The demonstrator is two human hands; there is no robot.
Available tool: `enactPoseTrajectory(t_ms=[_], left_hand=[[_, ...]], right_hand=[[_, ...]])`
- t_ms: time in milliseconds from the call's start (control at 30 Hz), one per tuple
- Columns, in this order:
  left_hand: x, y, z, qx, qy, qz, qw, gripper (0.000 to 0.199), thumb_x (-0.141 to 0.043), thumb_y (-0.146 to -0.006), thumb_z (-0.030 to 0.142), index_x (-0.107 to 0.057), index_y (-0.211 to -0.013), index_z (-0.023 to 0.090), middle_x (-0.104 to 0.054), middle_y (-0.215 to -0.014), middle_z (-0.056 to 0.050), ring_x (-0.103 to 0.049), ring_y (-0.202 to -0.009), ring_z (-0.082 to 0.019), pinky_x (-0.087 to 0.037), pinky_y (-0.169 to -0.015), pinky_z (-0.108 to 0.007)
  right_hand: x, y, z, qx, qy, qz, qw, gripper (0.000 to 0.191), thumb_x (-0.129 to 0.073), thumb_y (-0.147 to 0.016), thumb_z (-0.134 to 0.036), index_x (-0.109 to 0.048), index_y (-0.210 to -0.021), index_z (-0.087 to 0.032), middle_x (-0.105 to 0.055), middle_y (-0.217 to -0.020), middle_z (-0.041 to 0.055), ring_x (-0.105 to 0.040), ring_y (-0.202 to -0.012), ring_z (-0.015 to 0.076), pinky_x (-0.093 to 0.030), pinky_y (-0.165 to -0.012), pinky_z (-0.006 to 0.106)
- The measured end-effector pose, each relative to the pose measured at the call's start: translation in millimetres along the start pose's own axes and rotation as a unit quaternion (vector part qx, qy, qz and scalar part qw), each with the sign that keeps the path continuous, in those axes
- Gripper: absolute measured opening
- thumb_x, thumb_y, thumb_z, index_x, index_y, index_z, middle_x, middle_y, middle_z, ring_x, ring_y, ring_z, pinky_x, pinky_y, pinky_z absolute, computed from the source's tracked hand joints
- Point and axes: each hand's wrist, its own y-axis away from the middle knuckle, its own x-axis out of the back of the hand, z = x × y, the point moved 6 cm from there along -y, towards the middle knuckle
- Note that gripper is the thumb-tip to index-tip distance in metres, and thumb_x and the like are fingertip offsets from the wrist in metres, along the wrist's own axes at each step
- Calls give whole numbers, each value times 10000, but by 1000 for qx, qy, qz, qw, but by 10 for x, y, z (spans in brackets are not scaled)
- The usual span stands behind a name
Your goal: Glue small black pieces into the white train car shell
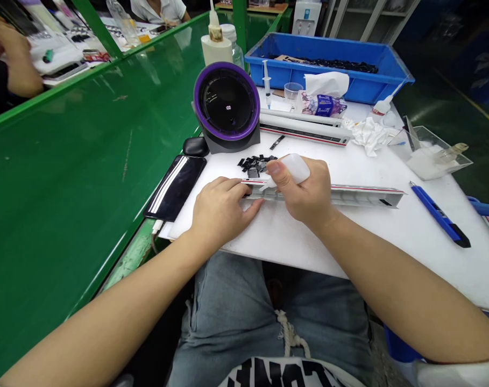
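A long, pale channel-shaped strip (365, 196) with a red line along its edge lies across the white work board in front of me. My left hand (222, 209) is closed on the strip's left end, thumb on the near side and fingers on the far side. In my right hand (309, 191) is a small white squeeze bottle (296, 167), tilted so its nozzle points down left at the strip near my left fingertips. Whether the nozzle touches the strip I cannot tell. Just behind the strip is a pile of small black pieces (255, 164).
Behind the pile stands a round purple-rimmed device (228, 107). Similar strips (304, 129) lie at the back, before a tissue pack (324, 105) and a blue bin (328, 80). A phone (175, 188) is left; a blue utility knife (440, 215) and clear tray (433, 156) are right.
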Motion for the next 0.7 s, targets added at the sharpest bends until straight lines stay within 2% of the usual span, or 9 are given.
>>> enactPoseTrajectory(t_ms=[133, 233, 300, 400, 467, 500, 567, 633, 700], left_hand=[[-9, -3, -2, -4, 4, -3, 1000, 276, -596, -876, 438, -694, -862, 180, -737, -930, -58, -645, -896, -264, -513, -788, -394], [-8, 1, -6, -7, 12, 1, 1000, 270, -598, -880, 434, -693, -864, 181, -735, -927, -54, -644, -899, -257, -514, -809, -389], [-8, 6, -14, -7, 12, 2, 1000, 269, -598, -882, 436, -693, -860, 185, -733, -910, -55, -644, -893, -256, -518, -804, -387], [-7, 10, -23, -7, 10, 3, 1000, 277, -600, -880, 441, -694, -857, 182, -732, -899, -66, -648, -895, -262, -525, -797, -392], [-1, 11, -25, -9, 8, 7, 1000, 284, -599, -881, 440, -697, -865, 175, -735, -910, -74, -652, -904, -266, -532, -798, -397], [2, 10, -24, -11, 7, 9, 1000, 285, -598, -882, 439, -699, -870, 172, -736, -920, -77, -654, -909, -268, -535, -799, -399], [10, 9, -21, -17, 6, 12, 1000, 292, -597, -883, 440, -701, -876, 167, -737, -927, -83, -657, -905, -271, -542, -799, -404], [22, 8, -21, -24, 6, 17, 1000, 297, -597, -884, 441, -700, -874, 163, -736, -926, -90, -660, -903, -273, -548, -807, -409], [35, 8, -25, -32, 10, 24, 999, 294, -597, -886, 439, -699, -871, 163, -734, -923, -94, -662, -905, -273, -552, -823, -414]], right_hand=[[197, -53, 94, -74, -126, 51, 988, 416, -520, -907, -573, -584, -692, -223, -511, -552, -14, -492, -468, 116, -425, -466, 274], [477, -193, 151, -106, -248, 66, 961, 351, -482, -911, -470, -659, -732, -226, -501, -503, -19, -465, -423, 111, -477, -468, 284], [690, -303, 195, -122, -293, 54, 947, 281, -510, -875, -405, -702, -771, -229, -583, -562, -2, -536, -481, 119, -528, -503, 294], [1004, -424, 318, -160, -242, 34, 956, 252, -562, -865, -406, -717, -757, -238, -737, -865, 37, -693, -800, 165, -564, -539, 276], [1172, -474, 420, -170, -179, 19, 969, 496, -376, -953, -402, -699, -647, -183, -730, -1132, 1, -677, -1047, 178, -503, -573, 230], [1240, -492, 474, -168, -164, 16, 972, 581, -284, -969, -382, -689, -617, -158, -701, -1209, -27, -651, -1102, 186, -471, -573, 239], [1362, -511, 604, -165, -172, 35, 971, 522, -325, -945, -396, -715, -679, -173, -697, -1208, -47, -651, -1086, 189, -478, -605, 278], [1478, -509, 748, -168, -159, 78, 970, 221, -624, -800, -411, -741, -866, -235, -734, -1057, -13, -683, -968, 189, -548, -691, 325], [1558, -506, 844, -161, -39, 89, 982, 348, -783, -641, -327, -718, -969, -232, -715, -914, 14, -669, -851, 198, -564, -750, 376]])
